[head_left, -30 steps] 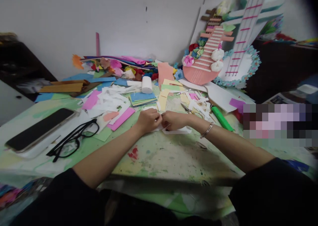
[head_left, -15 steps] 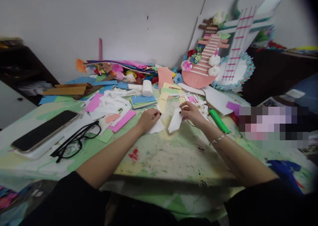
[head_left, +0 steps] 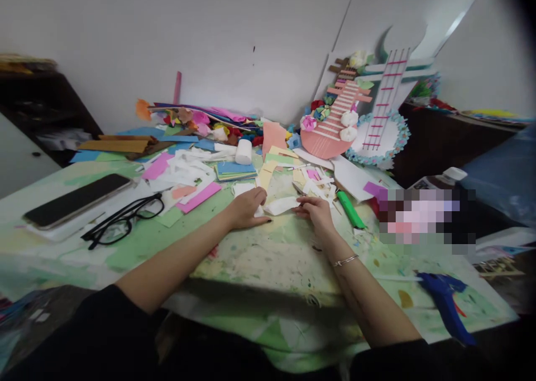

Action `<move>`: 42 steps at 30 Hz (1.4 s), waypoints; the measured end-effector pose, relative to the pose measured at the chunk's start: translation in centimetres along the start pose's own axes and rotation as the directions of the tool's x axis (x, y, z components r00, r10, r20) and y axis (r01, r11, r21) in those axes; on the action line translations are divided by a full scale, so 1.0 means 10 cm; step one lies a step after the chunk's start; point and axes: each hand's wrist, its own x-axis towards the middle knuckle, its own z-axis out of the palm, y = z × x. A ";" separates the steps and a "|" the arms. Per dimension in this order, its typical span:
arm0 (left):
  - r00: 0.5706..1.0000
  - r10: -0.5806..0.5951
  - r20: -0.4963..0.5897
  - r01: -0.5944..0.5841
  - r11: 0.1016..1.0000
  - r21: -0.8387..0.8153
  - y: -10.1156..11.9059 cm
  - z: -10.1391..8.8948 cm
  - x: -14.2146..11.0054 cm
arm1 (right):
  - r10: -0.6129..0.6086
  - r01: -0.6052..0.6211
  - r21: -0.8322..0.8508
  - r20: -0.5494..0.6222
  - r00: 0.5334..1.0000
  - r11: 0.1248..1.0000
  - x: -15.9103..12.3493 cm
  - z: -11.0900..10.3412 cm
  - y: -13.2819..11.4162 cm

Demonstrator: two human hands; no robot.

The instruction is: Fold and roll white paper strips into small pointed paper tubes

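My left hand (head_left: 247,206) rests on the green paint-stained table (head_left: 268,258), fingers curled down over a white paper scrap at its fingertips. My right hand (head_left: 315,212) lies just to the right, its fingers pinching the end of a white paper piece (head_left: 281,205) that lies between both hands. A bracelet circles my right wrist. Scissors and white paper strips (head_left: 318,185) lie just beyond the right hand.
Black glasses (head_left: 123,220) and a phone (head_left: 75,200) lie at the left. A white roll (head_left: 243,151), coloured paper stacks (head_left: 235,170), a green marker (head_left: 350,209), a blue glue gun (head_left: 446,303) and paper guitar crafts (head_left: 335,124) surround the work spot.
The hands were together on one white paper, then pulled apart, each with a piece. Now the right hand has brought its piece down onto the table beside the left hand. The view shifted.
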 end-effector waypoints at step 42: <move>0.959 0.232 -0.162 -0.196 0.958 0.211 0.03 0.04 -0.07 | -0.237 0.260 -0.231 0.124 0.964 0.937 -0.07 -0.13 0.32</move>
